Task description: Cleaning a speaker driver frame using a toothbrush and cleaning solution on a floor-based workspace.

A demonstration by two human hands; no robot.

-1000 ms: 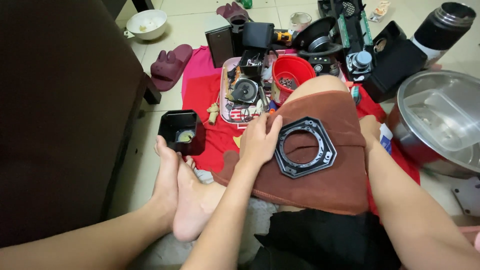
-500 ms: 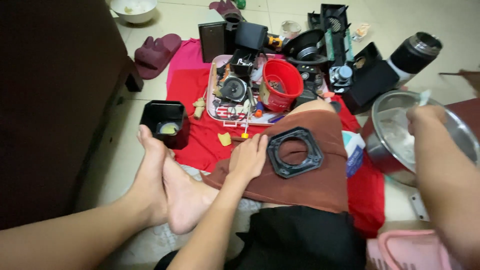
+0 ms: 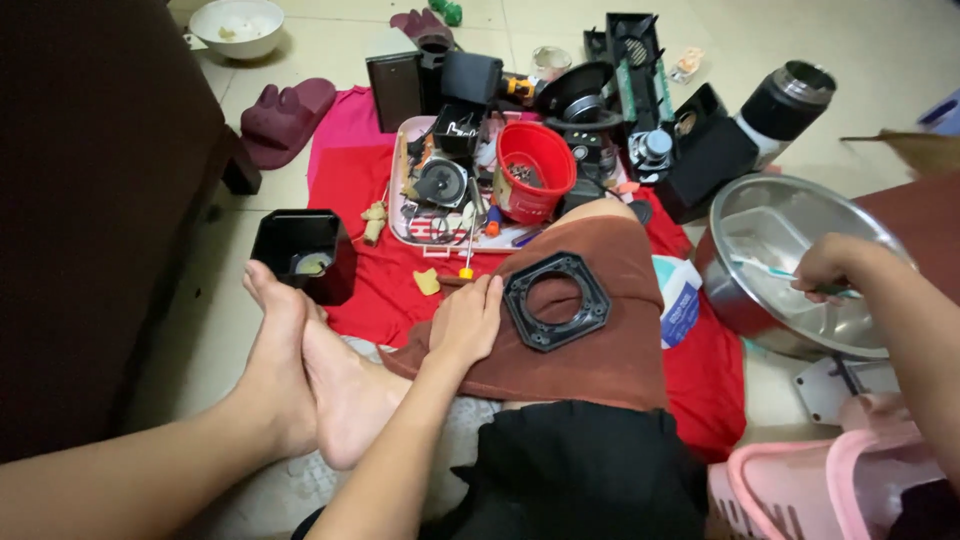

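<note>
Far left: dark cabinet side [image 3: 90,220]; a white bowl [image 3: 237,25] and maroon slippers [image 3: 285,115] on the pale tiled floor [image 3: 860,40]. Next, a black open box [image 3: 298,252] standing on the floor just beside the person's bare feet [image 3: 300,370], at the edge of a red cloth [image 3: 370,290]. Centre: left hand [image 3: 468,322], fingers flat and spread, gripping nothing, pressing on a brown towel [image 3: 600,330] draped over the raised knee. Just to its right, touching or nearly touching the fingertips, lies a black octagonal ring frame [image 3: 556,300], flat on the towel, round opening upward, no marked long axis; the left hand is much the nearer. Behind: pink tray [image 3: 400,232] of small parts, red bucket [image 3: 533,172], black speaker parts [image 3: 640,90]. Right: steel basin [image 3: 800,270], with the right hand [image 3: 830,270] over it, curled closed around a toothbrush [image 3: 770,268], its shaft lying roughly left–right. Near right corner: pink basket [image 3: 800,480].
</note>
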